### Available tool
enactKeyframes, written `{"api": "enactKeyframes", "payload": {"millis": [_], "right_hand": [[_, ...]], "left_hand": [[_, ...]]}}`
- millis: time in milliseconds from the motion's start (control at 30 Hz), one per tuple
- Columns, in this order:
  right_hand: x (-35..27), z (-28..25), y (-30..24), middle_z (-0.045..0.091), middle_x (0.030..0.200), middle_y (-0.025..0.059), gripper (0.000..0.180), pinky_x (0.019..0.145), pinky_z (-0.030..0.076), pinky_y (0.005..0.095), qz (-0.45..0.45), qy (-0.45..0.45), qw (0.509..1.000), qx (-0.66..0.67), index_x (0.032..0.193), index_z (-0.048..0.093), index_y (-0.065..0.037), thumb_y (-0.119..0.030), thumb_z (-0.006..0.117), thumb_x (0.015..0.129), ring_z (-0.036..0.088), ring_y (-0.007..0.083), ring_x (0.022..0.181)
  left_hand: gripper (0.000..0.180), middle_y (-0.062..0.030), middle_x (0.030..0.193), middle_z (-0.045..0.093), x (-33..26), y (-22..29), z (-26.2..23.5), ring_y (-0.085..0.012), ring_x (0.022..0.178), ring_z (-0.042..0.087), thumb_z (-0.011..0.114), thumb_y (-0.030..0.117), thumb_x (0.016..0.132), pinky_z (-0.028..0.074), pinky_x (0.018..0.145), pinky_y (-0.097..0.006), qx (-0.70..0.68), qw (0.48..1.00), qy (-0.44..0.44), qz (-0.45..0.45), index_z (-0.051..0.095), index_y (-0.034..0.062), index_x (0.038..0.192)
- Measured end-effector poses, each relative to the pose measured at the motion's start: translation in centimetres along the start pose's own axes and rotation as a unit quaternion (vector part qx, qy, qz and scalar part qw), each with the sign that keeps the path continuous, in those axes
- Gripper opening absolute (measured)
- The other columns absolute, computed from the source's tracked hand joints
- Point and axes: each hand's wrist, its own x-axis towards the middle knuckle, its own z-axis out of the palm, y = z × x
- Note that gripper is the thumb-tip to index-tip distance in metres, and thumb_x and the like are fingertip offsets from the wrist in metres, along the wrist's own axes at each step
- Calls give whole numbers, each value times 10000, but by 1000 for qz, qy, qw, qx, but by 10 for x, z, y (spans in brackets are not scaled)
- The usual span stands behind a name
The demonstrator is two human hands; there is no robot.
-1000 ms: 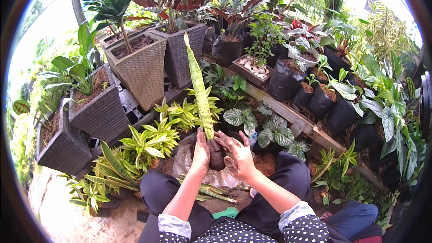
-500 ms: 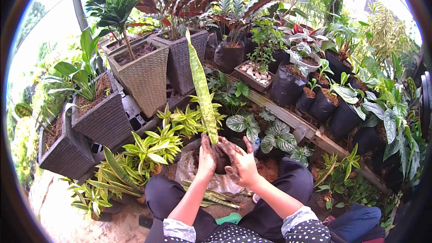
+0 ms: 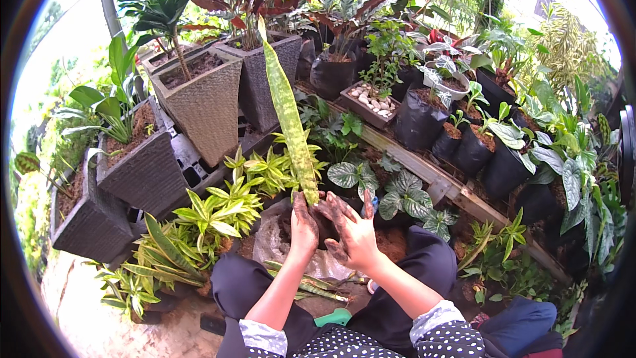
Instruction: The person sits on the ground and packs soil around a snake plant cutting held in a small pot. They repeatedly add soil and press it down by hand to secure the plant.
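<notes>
A tall, mottled green snake plant leaf (image 3: 288, 106) stands upright, tilted slightly left, its lower end between my hands. Beside its base, my left hand (image 3: 304, 231) has soil-darkened fingers stretched upward, close against the leaf. My right hand (image 3: 353, 237), also dirty with soil, is open with its fingers spread just right of the leaf's base. A dark, soil-like mass (image 3: 324, 229) shows partly between the hands; its shape is mostly hidden. Beneath lies a pale plastic sheet (image 3: 270, 229). Several cut snake plant leaves (image 3: 321, 290) lie on the ground between my legs.
Tall textured planters (image 3: 199, 109) line the left and back. Yellow-green leafy plants (image 3: 215, 215) crowd in at left. A wooden beam (image 3: 457, 189) runs diagonally at right, with black grow bags (image 3: 474, 152) behind it. A green object (image 3: 333, 317) lies between my legs.
The view has shifted slightly, so the surrounding plants sit a little further left. My hands stay at the leaf's base; the right hand's fingers are raised and spread slightly more.
</notes>
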Motion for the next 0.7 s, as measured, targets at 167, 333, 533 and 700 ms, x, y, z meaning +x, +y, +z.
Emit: {"api": "enactKeyframes", "payload": {"millis": [167,333,533,700], "right_hand": [[6,1,-1,424,1339,76,651,1029,-38,600,1,-36,999,-17,1364,277,-31,-440,410,875,330,230,1291],[11,9,0,287,1420,119,656,1045,-34,548,52,-28,996,64,1390,195,-23,-404,392,893,197,278,1346],[8,30,4,232,1434,156,570,1078,114,373,176,153,916,326,1383,204,-7,-273,414,925,184,250,1343],[6,44,19,355,1351,129,489,1038,249,296,336,160,731,572,1324,305,-1,-162,503,906,323,190,1260]], "left_hand": [[517,-90,1105,538,1,-6,-7,-165,988,528,275,454,954,409,884,-296,-17,1000,5,-11,444,22,1181],[448,-106,1170,503,21,-21,-30,-208,1063,500,350,386,944,383,939,-356,-89,991,-36,-92,383,54,1243],[364,-89,1166,476,12,-4,-18,-158,1068,468,450,113,899,351,938,-294,-34,993,-103,-37,363,34,1244],[426,-78,1277,376,16,-20,-27,-140,1178,345,456,113,909,240,1007,-267,-12,995,-97,-3,313,28,1301]]}}
